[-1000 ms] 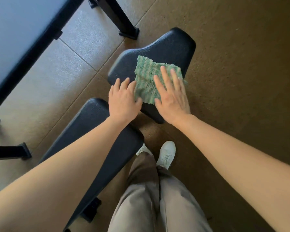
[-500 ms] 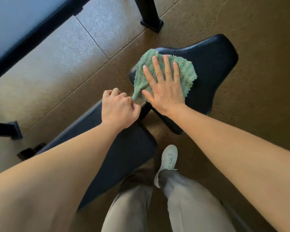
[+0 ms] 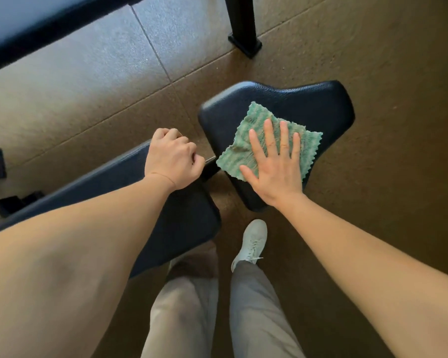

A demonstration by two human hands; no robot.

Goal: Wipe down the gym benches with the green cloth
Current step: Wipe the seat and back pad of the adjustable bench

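The right hand (image 3: 274,174) lies flat with fingers spread straight, pressing the green cloth (image 3: 239,148) onto the black seat pad (image 3: 308,104) of the gym bench. It pinches nothing; palm weight alone holds the cloth down. The cloth sits on the pad's near-left part, one corner pointing away from the person. The bare vinyl lies beyond the fingertips and off to the right, where the pad widens, so I'd expect the next stroke to push forward and rightward. This hand is plainly the nearer one.

The left hand (image 3: 172,157) is curled into a fist on the end of the back pad (image 3: 181,215), just across the gap from the cloth, with nothing visible in it. A second bench (image 3: 36,19) and a black frame leg (image 3: 241,24) stand well apart; nothing blocks the stroke.
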